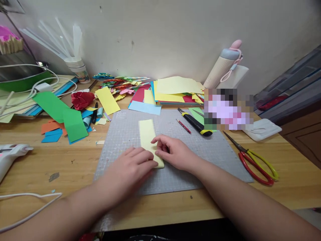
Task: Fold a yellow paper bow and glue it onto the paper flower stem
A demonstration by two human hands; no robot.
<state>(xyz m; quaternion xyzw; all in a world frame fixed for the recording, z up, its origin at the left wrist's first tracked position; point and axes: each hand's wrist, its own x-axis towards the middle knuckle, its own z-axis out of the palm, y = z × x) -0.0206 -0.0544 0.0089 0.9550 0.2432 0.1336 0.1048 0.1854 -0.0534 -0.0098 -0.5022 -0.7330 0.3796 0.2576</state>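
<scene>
A pale yellow paper strip (pixel 147 134) lies lengthwise on the grey cutting mat (pixel 125 130) in the middle of the wooden table. My left hand (pixel 132 165) rests flat on the strip's near end, fingers together and pressing down. Beside it, my right hand (pixel 173 152) has its fingers curled over the strip's near right edge and touches the paper. The strip's near part is hidden under both hands.
A black-and-yellow utility knife (pixel 195 122) and a red pencil (pixel 184 126) lie on the mat's far right. Red-handled scissors (pixel 253 160) sit right of the mat. Coloured paper stacks (pixel 173 90), green paper (pixel 62 113), a glue gun (pixel 11 155), cables (pixel 30 204) and a bottle (pixel 223 65) surround it.
</scene>
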